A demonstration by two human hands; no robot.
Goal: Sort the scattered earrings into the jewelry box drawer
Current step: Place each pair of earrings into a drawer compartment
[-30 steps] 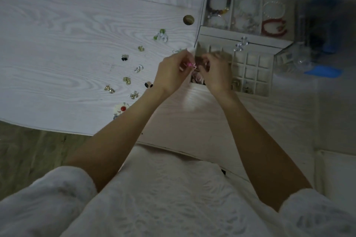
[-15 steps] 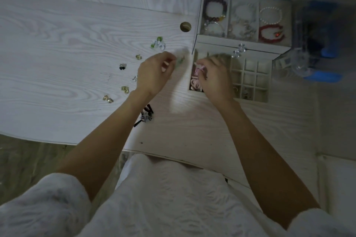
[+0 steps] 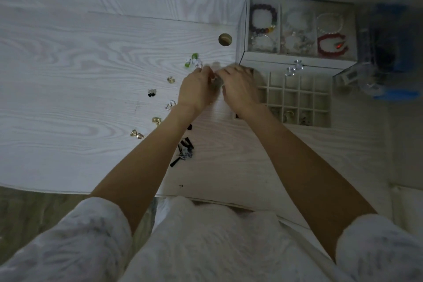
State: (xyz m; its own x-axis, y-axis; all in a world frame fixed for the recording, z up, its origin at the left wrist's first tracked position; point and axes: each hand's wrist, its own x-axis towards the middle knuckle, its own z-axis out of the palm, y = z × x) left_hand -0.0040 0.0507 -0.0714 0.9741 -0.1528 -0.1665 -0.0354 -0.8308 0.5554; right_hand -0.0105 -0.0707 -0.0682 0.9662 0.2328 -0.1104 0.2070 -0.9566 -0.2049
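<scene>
Just left of the drawer's corner, my left hand (image 3: pixel 196 91) and my right hand (image 3: pixel 240 89) meet fingertip to fingertip. Together they pinch a small greyish earring (image 3: pixel 217 82), blurred and mostly hidden by the fingers. The jewelry box (image 3: pixel 242 30) stands at the right with its drawer (image 3: pixel 297 98) pulled out; a few earrings lie in the drawer's near grid cells. Scattered on the white table (image 3: pixel 80 75) are a green earring pair (image 3: pixel 193 60), gold earrings (image 3: pixel 170 79), a black-and-silver pair (image 3: pixel 151 92), silver ones (image 3: pixel 170 105), more gold pairs (image 3: pixel 156 120) (image 3: pixel 136 134) and black tassel earrings (image 3: pixel 185 151).
The box's top tray holds bracelets, among them a purple one (image 3: pixel 263 18) and a red one (image 3: pixel 332 47). A crystal knob (image 3: pixel 294 67) sits on the drawer front. A round cable hole (image 3: pixel 225 39) is beside the box. Blue and clear objects (image 3: pixel 386 68) stand at the far right.
My left hand reached left to a small pale earring and came back with it. My right hand left the drawer's left cells and met the left hand beside the box.
</scene>
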